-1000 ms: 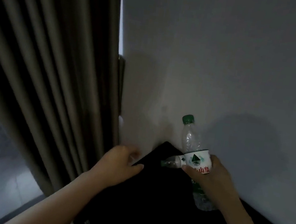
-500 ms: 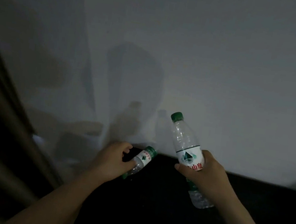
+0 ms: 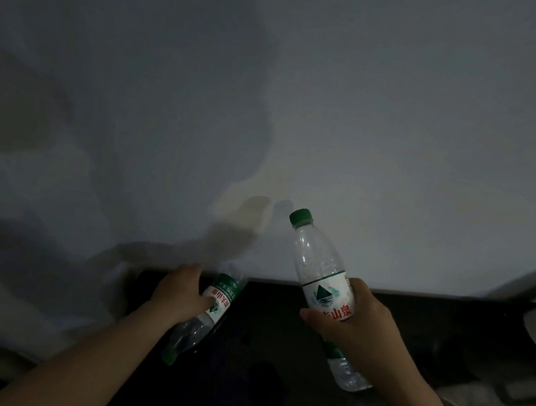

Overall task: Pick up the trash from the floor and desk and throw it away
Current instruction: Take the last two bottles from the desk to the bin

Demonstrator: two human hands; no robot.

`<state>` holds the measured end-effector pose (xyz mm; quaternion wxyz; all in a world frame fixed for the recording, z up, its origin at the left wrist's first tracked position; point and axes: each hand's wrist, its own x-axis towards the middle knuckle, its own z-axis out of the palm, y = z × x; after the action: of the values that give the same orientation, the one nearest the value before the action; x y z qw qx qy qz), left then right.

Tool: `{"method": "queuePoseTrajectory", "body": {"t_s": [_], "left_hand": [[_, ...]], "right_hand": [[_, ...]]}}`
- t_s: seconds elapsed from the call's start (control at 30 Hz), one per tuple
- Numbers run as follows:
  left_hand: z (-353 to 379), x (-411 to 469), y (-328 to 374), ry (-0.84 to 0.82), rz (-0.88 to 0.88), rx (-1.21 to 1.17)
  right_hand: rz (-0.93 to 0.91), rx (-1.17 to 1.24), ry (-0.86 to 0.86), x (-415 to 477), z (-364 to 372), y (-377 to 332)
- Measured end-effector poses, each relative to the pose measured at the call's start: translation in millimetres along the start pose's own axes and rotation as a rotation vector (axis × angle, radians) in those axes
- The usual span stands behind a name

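left hand [image 3: 179, 293]: small bottle [image 3: 200, 326] (cap down) | right hand [image 3: 357, 332]: large bottle [image 3: 317, 260]

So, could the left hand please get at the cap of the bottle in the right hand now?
Probably not: the left hand grips a smaller bottle, so it is full, though nothing stands between it and the cap of the bottle in the right hand.

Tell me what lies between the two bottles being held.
Nothing solid: in the head view, only bare dark desk surface shows between the cap-down bottle in the left hand and the cap-up bottle in the right hand. Dim light could hide small bits.
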<state>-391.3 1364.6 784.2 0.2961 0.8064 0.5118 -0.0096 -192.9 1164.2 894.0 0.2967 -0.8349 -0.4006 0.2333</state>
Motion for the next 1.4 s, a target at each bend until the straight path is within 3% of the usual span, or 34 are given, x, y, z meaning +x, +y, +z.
{"method": "queuePoseTrajectory", "body": {"t_s": [0.2, 0.4, 0.67, 1.03, 1.4], "left_hand": [[35.1, 24.9, -13.4, -0.122, -0.091, 0.067], [50.9, 30.3, -16.9, -0.159, -0.112, -0.023], [41.4, 10.6, 0.2, -0.091, -0.063, -0.167], [-32.1, -72.0, 70.3, 0.018, 0.289, -0.493], [-56.6, -189.5, 200.0, -0.181, 0.746, -0.693]], "right_hand": [[0.028, 0.041, -0.027, 23.6, 13.1, 16.6], [0.037, 0.06, -0.027, 32.3, 19.2, 26.2], [0.046, 0.088, 0.001, 17.8, 8.6, 30.9], [0.102, 0.187, 0.217, -72.8, -35.8, 7.8], [0.186, 0.309, 0.643, -234.5, -114.8, 5.5]]}}
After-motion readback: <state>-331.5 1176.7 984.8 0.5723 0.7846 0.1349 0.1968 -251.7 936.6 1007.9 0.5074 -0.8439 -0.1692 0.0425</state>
